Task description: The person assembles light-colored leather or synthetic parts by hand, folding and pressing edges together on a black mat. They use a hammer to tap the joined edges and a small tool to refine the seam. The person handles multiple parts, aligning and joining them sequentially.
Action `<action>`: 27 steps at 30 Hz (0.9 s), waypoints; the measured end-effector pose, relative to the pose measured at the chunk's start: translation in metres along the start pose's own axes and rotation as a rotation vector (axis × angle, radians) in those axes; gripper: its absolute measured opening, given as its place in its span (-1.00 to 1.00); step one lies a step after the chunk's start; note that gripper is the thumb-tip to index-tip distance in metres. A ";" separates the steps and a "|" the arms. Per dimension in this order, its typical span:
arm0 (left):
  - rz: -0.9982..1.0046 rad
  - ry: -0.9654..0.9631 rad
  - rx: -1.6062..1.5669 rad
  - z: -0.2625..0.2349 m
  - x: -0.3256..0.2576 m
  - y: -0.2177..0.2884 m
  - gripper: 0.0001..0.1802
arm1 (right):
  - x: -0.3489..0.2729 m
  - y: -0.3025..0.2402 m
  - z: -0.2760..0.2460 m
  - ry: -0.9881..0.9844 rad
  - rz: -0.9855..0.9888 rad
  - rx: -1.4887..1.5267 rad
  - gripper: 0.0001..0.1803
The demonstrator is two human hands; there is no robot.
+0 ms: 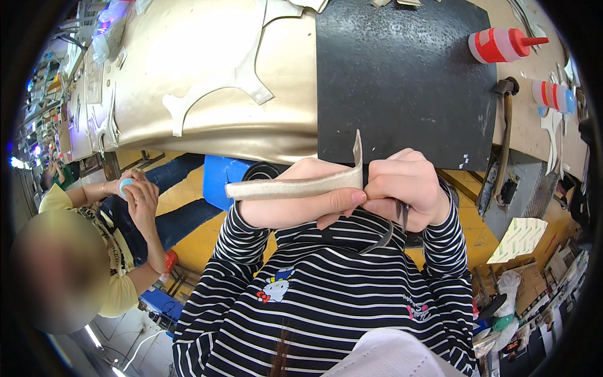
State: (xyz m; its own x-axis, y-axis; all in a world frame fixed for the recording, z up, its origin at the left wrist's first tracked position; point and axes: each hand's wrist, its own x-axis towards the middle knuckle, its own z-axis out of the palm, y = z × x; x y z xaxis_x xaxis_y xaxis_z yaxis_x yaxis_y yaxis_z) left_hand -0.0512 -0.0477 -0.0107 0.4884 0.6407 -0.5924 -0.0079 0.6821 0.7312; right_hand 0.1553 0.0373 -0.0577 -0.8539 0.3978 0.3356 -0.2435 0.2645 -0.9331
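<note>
A long pale gold, leather-like strip (292,189) lies along my left hand and forearm, and its far end bends upward into a narrow point. My left hand (326,201) is closed on this strip, the thumb pressed over its lower edge. Right beside it, my right hand (405,185) is curled closed, with its fingertips pinching at the strip's bent end. Below the right fingers, a thin dark curved piece (380,240) hangs out; whether it is part of a tool or a trimmed strip, I cannot tell. Both hands are in front of my striped top.
Ahead is a black board (402,81) on a bench covered in gold sheet (207,56), with a cut-out piece (245,78) on it. Red-and-white bottles (499,45) and a hammer (504,119) are at right. A co-worker (107,239) sits at left, by a blue bin (223,179).
</note>
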 end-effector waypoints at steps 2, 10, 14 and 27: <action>-0.064 -0.068 -0.044 -0.002 0.000 0.003 -0.64 | -0.002 0.004 0.003 0.028 0.006 0.174 -0.81; -0.039 -0.103 -0.314 -0.004 0.004 0.001 -0.59 | -0.007 0.003 0.019 0.241 0.193 0.523 -0.80; -0.004 -0.059 -0.330 -0.008 0.006 -0.001 -0.56 | -0.005 0.000 0.019 0.275 0.184 0.389 -0.84; 0.798 0.860 0.692 0.020 0.028 -0.015 -0.78 | -0.009 -0.020 0.026 0.517 0.272 -0.238 -0.93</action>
State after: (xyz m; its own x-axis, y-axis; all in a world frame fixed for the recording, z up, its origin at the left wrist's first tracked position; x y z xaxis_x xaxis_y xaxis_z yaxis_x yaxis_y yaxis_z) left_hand -0.0202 -0.0474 -0.0319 -0.1382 0.9629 0.2319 0.5295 -0.1261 0.8389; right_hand 0.1562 0.0055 -0.0459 -0.5235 0.8359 0.1647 0.1106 0.2584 -0.9597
